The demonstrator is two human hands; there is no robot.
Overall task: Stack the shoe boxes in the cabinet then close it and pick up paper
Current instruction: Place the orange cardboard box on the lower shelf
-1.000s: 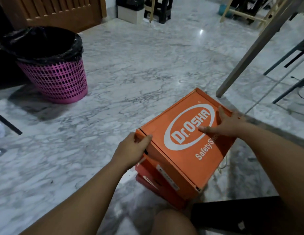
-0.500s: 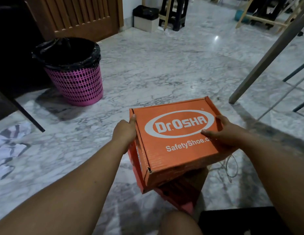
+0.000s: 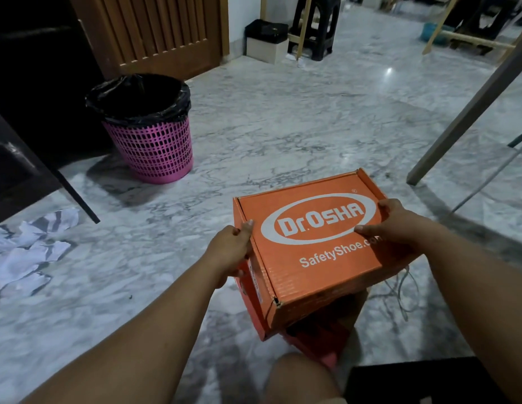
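Holding an orange shoe box (image 3: pixel 309 243) off the floor (image 3: pixel 283 126), left hand (image 3: pixel 230 253) clamped on its left edge, right hand (image 3: pixel 396 225) pressed to its right side. More orange boxes (image 3: pixel 315 333) underneath, count unclear. Dark cabinet (image 3: pixel 24 135) at left, door apparently open. Crumpled paper (image 3: pixel 29 249) lying nearby. Judged early: nothing stacked inside yet; closing and paper pickup left.

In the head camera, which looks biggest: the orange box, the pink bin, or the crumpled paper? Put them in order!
1. Orange box, though it is nearest the camera.
2. Pink bin, farther away, so it may really be as big.
3. Crumpled paper, partly cut off at the left edge, so unsure.
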